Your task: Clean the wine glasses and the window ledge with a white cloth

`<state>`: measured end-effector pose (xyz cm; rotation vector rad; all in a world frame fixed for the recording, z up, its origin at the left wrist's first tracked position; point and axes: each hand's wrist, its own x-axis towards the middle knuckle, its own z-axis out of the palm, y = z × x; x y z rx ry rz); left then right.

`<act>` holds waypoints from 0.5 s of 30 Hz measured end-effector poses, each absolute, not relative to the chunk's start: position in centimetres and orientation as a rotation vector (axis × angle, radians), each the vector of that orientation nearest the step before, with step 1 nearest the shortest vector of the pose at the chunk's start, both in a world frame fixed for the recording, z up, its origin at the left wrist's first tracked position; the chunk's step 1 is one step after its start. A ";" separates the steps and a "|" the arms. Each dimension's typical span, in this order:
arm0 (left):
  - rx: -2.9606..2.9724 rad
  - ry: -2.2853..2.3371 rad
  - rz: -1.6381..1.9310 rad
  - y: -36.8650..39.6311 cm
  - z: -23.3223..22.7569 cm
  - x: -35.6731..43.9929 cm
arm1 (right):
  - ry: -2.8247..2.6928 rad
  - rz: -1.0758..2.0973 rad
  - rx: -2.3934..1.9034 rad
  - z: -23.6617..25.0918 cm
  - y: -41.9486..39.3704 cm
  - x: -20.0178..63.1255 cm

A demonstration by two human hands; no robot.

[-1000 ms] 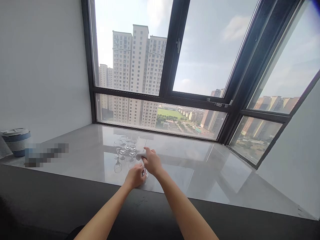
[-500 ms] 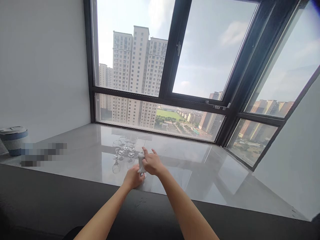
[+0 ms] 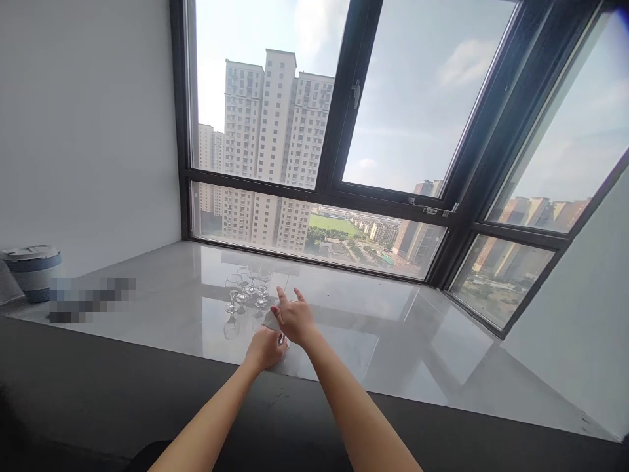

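Near the front edge of the sill, my left hand (image 3: 265, 349) is closed around the lower part of a stemmed glass (image 3: 282, 339); only a bit of its clear stem and foot shows. A pale cloth (image 3: 270, 320) covers the glass's upper part, so the bowl is hidden. Pressed against the cloth from the right, my right hand (image 3: 295, 319) grips it with thumb and lower fingers, while a couple of fingers point up. Several clear stemmed glasses (image 3: 233, 300) stand in a cluster just beyond, to the left of my hands.
The glossy grey window sill (image 3: 344, 347) mirrors the glasses. A blue-and-white lidded tub (image 3: 37, 274) stands at the far left by the wall, beside a blurred-out patch. Dark window frames (image 3: 319, 191) border the sill at the back and right, with tall buildings outside.
My right hand has turned and shifted slightly, and the cloth, upright over the glass before, now tilts left and shows less. My left hand keeps its hold. The view has moved slightly.
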<state>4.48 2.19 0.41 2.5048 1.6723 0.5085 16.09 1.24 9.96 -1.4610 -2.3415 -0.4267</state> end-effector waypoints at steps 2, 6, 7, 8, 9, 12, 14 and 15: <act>2.500 1.664 0.524 2.2 0.5 4.5 | -2.355 -0.441 -1.463 9.9 1.5 16.0; 2.464 1.660 0.570 2.1 0.6 4.5 | -2.349 -0.437 -1.492 9.8 2.0 15.6; 2.459 1.658 0.584 2.1 0.6 4.5 | -2.337 -0.426 -1.506 9.7 2.1 15.5; 2.457 1.652 0.599 2.0 0.7 4.5 | -2.323 -0.412 -1.519 9.6 2.1 15.4; 2.458 1.645 0.613 2.0 0.7 4.5 | -2.310 -0.398 -1.532 9.6 2.1 15.3; 2.449 1.637 0.628 1.8 0.9 4.5 | -2.297 -0.377 -1.543 9.5 2.0 15.1; 2.424 1.654 0.599 1.8 1.0 4.6 | -2.315 -0.362 -1.531 9.6 1.9 15.2; 2.410 1.668 0.582 1.8 1.1 4.6 | -2.329 -0.348 -1.525 9.7 1.8 15.2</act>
